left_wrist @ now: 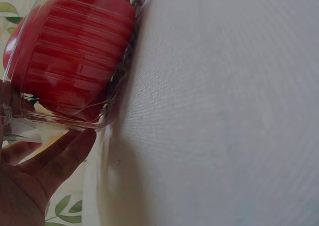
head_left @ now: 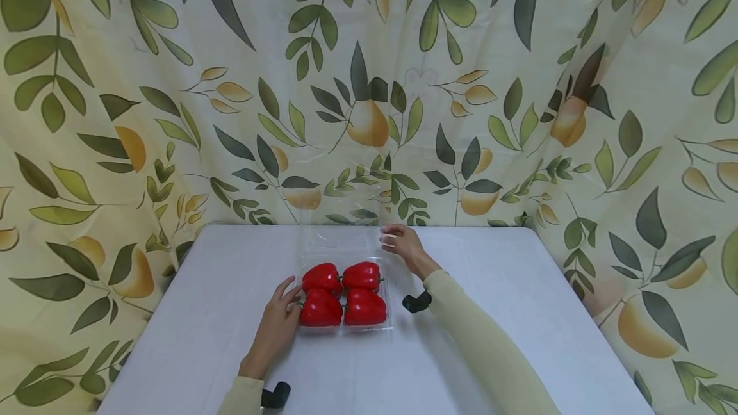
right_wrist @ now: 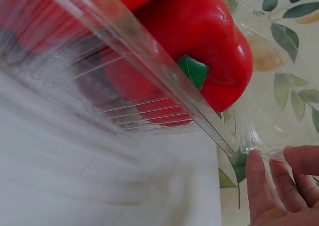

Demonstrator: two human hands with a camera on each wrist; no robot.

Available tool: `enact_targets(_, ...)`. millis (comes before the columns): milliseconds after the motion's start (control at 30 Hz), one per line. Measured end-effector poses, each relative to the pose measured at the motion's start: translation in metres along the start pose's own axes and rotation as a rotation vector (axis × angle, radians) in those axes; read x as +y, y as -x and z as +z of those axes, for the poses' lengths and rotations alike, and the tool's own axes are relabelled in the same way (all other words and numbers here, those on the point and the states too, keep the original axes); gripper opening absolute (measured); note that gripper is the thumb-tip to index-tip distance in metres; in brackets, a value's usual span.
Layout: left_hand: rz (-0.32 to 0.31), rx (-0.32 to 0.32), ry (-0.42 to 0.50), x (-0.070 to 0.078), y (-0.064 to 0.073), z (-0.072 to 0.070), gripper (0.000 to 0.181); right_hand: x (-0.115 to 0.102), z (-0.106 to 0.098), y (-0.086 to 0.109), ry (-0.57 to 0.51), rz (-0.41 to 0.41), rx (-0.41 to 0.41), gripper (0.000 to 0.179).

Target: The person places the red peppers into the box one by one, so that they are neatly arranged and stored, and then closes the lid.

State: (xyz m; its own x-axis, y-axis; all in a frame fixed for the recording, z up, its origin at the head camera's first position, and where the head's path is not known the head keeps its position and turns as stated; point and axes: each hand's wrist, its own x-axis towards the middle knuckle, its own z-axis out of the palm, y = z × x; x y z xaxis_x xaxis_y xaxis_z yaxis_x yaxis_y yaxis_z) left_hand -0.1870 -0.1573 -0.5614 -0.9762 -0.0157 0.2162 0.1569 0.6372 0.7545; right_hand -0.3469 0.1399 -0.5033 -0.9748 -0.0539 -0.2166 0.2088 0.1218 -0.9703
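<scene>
A clear plastic clamshell container (head_left: 389,303) sits on the table with several red bell peppers (head_left: 365,307) in its base. Its transparent lid (head_left: 340,245) stands raised at the back, hinged open. My left hand (head_left: 278,322) rests against the container's left side, fingers extended along the wall and base edge in the left wrist view. At the lid's right edge is my right hand (head_left: 405,248); in the right wrist view its thumb and fingertips (right_wrist: 256,158) pinch the plastic there. A green stem (right_wrist: 193,71) shows on the nearest pepper.
A white cloth covers the table (head_left: 473,255). Behind it hangs a curtain (head_left: 369,82) printed with leaves and fruit, close to the table's back edge. Black wrist camera mounts (head_left: 417,301) sit on both forearms, below pale yellow sleeves (head_left: 484,338).
</scene>
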Motion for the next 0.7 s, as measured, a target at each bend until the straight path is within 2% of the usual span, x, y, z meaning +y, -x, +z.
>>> enact_targets(367,-0.019,0.001,-0.007,0.0043,-0.0011,-0.0009,0.042,-0.0020,-0.0015,0.0018,-0.024,-0.005,0.006,0.032)
enact_targets(700,-0.028,0.004,-0.011,0.0037,0.0002,0.0004,0.042,-0.0006,-0.0008,0.0048,0.000,-0.005,0.028,0.030)
